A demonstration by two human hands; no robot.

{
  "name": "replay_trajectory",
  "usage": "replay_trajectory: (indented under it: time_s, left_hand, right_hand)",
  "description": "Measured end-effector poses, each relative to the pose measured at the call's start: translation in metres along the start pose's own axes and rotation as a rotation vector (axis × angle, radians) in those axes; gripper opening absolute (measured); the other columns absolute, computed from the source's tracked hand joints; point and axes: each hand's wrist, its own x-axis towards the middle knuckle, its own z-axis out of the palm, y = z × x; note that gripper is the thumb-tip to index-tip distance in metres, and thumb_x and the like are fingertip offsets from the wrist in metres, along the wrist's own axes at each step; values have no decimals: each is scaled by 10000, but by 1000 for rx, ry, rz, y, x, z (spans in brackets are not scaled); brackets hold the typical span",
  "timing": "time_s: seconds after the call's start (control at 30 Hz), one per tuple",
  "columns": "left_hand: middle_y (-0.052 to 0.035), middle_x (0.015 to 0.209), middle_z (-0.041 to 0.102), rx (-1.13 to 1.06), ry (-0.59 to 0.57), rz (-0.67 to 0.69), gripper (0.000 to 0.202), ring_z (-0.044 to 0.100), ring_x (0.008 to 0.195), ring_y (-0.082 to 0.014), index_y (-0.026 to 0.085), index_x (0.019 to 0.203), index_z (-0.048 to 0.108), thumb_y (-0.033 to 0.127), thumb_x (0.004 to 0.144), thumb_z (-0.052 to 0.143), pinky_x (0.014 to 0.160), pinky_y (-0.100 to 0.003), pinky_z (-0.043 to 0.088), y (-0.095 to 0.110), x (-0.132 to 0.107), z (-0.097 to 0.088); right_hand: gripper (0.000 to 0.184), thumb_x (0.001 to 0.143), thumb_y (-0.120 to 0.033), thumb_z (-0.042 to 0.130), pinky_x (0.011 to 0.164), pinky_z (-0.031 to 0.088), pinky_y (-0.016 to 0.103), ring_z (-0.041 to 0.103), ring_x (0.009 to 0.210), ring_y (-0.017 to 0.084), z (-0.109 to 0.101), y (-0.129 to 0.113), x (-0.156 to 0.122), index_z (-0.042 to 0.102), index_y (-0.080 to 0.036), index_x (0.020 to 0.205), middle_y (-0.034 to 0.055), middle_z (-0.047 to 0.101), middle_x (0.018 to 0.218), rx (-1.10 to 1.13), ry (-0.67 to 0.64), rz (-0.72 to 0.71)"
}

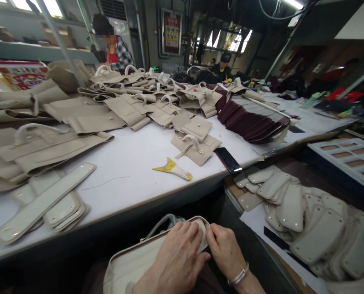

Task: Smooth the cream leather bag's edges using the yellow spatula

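Cream is worn by the bag point(136, 259), its rim lined in brown; the bag pieces point(127, 108) across the table are coloured plain beige, and their handles point(166, 99) are wrapped in whitish film; the tabletop point(123, 147) is surfaced in white; the stacked strips point(47, 202) are toned pale grey-beige and dotted with gold-coloured studs point(16, 234); the forked tool point(172, 168) is split between yellow and white; the phone point(227, 159) is finished in black; the pleated bundle point(243, 120) is dyed deep maroon; the box point(23, 75) is printed in red with a multicoloured pattern; a co-worker's sleeve point(125, 55) is checked in dark and white.
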Motion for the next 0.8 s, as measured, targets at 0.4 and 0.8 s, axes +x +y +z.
replay_trajectory:
  time_s: [0.4, 0.8]
  left_hand:
    - [-50, 990, 609, -71, -10, 117, 186, 550, 938, -205, 187, 927, 604, 118, 781, 511, 822, -348, 435, -31, 49, -29]
    - [-18, 910, 730, -424, -301, 133, 294, 653, 828, -158, 205, 898, 752, 170, 737, 509, 772, -235, 492, -71, 87, -5]
  right_hand:
    - [366, 984, -324, 333, 670, 342, 298, 548, 697, 158, -2, -20, -10, 582, -189, 753, 36, 548, 736, 27, 42, 47]
    - [526, 847, -631, 505, 599, 360, 279, 471, 669, 146, 2, 2, -10, 640, -157, 665, 12, 539, 690, 764, -42, 466]
